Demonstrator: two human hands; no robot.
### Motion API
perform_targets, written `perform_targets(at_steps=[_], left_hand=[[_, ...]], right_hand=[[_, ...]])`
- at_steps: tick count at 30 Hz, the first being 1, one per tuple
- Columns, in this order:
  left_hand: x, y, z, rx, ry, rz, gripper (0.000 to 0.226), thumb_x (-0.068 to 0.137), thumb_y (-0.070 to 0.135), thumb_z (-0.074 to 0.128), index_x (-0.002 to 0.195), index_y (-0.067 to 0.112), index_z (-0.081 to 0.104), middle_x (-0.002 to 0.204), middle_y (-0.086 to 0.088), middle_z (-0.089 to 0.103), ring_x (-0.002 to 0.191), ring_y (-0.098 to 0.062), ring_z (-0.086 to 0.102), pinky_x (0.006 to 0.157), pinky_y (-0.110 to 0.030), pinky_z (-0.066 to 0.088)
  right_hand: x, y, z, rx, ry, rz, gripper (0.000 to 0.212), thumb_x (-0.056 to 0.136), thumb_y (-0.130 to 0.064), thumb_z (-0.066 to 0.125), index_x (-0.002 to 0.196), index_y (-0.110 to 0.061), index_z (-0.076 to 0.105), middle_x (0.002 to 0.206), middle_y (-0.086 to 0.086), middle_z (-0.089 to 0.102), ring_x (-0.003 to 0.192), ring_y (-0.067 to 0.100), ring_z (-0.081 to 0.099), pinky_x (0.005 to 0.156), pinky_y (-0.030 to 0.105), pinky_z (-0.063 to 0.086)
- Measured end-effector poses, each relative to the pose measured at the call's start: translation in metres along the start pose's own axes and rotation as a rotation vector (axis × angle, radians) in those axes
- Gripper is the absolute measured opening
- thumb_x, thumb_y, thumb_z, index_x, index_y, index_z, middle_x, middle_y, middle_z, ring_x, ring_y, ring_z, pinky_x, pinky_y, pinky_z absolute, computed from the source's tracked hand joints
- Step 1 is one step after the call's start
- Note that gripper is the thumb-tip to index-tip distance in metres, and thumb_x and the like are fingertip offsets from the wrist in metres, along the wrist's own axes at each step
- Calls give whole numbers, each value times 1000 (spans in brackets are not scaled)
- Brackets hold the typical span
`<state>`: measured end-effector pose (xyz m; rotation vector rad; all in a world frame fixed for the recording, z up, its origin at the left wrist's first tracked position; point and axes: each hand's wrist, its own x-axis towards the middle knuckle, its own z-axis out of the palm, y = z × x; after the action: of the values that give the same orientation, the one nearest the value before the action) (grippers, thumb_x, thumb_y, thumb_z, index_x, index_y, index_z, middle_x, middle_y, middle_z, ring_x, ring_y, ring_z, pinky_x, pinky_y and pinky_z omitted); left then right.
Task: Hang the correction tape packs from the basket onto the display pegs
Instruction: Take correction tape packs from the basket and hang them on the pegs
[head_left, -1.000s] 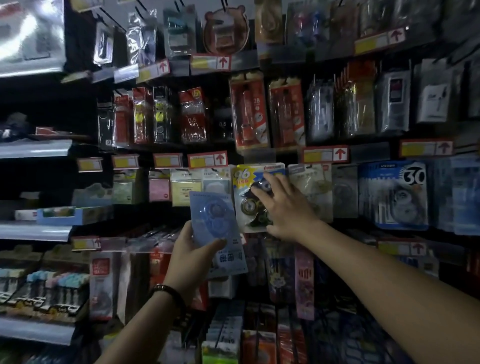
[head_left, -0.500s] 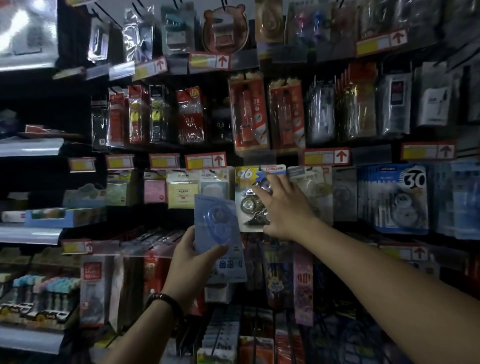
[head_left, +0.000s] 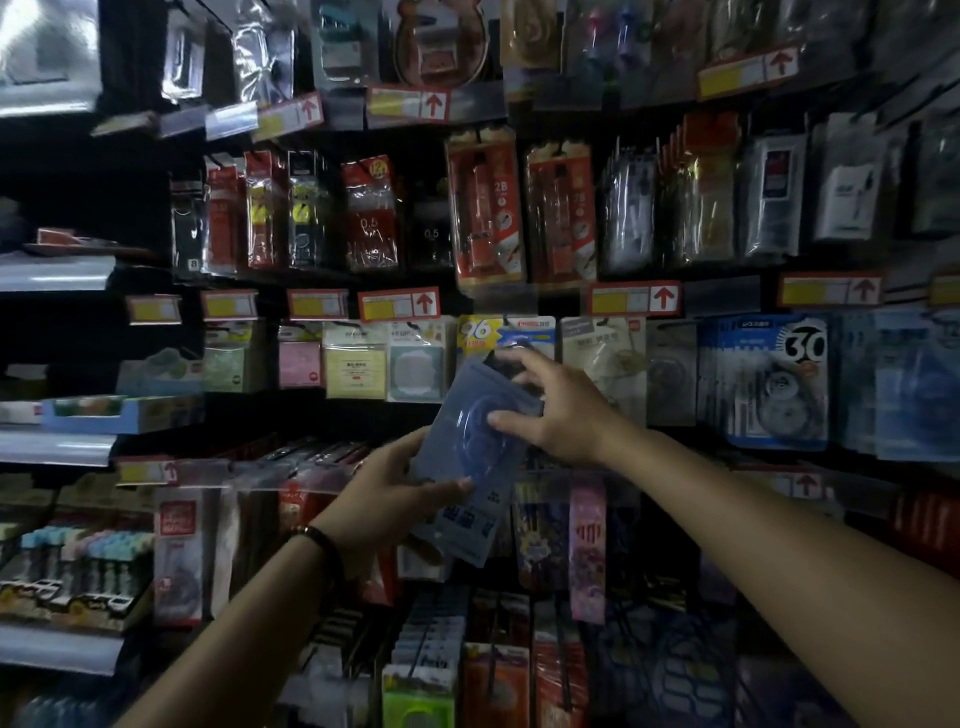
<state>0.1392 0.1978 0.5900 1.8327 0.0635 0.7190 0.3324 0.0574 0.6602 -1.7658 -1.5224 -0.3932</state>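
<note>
A blue correction tape pack (head_left: 470, 457) is tilted in front of the display wall, its top leaning right. My left hand (head_left: 387, 491) grips its lower left side, thumb across the front. My right hand (head_left: 558, 402) pinches its upper right corner, thumb on the blister. Just behind hangs a pack marked "96" (head_left: 493, 332) on its peg, partly hidden by the held pack. More correction tape packs marked "30" (head_left: 774, 379) hang to the right. The basket (head_left: 675, 670) shows dimly at the bottom right.
Pegs all around carry pencil lead and pen packs (head_left: 485, 213) above, sticky notes (head_left: 356, 364) to the left, and bookmarks (head_left: 587, 545) below. Red and yellow price tags (head_left: 400, 304) line the rails. Shelves with erasers (head_left: 78, 566) stand at the left.
My right hand left the hanging "96" pack and took hold of the blue pack's top corner. The blue pack moved right and tilted. The camera moved closer to the wall.
</note>
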Motion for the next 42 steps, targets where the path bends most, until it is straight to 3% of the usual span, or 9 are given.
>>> perform_targets(at_steps=[5,8,12,17,22,28,32,37,42], left_hand=[[14,2,20,-303,274,19,50,81,7,84,128,18,70,109,-17,79,73,-24,71,50,-26,53],[23,-2,43,-620,283,-77,52,85,12,79,134,19,62,106,-8,82,79,-19,76,55,-22,57],[34,4,96,-636,194,-150,28,96,6,71,122,12,64,102,-14,78,69,-22,70,66,-32,56],[50,11,135,-567,272,-86,20,99,-2,66,117,6,67,85,-22,69,60,-21,51,75,-48,49],[55,28,168,-332,252,10,13,100,9,69,111,12,75,93,-15,80,72,-32,75,69,-46,64],[64,42,192,-146,154,71,17,98,13,72,112,20,77,104,-5,82,97,-28,80,86,-56,64],[69,52,216,-76,127,108,14,98,16,73,108,24,78,99,1,82,93,-22,80,76,-42,67],[80,62,258,-47,103,86,20,100,28,70,120,25,71,105,-1,81,90,-25,80,80,-49,67],[83,60,296,443,31,215,24,97,31,71,119,26,64,97,11,71,80,-2,68,60,-11,51]], right_hand=[[-25,17,-25,477,270,222,34,78,-23,93,104,-19,70,95,-1,80,87,16,77,70,26,59],[-48,27,-26,754,447,382,31,82,-19,90,106,-13,72,98,3,80,89,21,79,73,34,63],[-83,38,-25,813,461,526,34,80,-23,91,106,-11,74,102,6,81,88,20,79,73,35,63],[-119,62,-48,262,554,513,76,66,-42,99,123,-17,55,120,2,64,101,19,67,80,40,59],[-149,66,-84,-528,441,-27,92,70,-53,90,145,-23,48,140,1,40,128,22,46,101,42,52],[-166,65,-110,-673,40,-167,105,82,-55,74,166,-34,15,171,-8,8,156,19,22,114,34,40],[-177,72,-130,-640,14,-99,105,82,-46,76,166,-37,14,162,-16,20,151,13,26,101,35,54],[-199,100,-165,-691,146,34,97,83,-39,76,165,-33,25,151,-10,34,142,16,33,97,41,56],[-222,145,-210,-717,215,271,97,93,-36,73,167,-37,10,158,-13,18,148,17,26,101,40,53]])
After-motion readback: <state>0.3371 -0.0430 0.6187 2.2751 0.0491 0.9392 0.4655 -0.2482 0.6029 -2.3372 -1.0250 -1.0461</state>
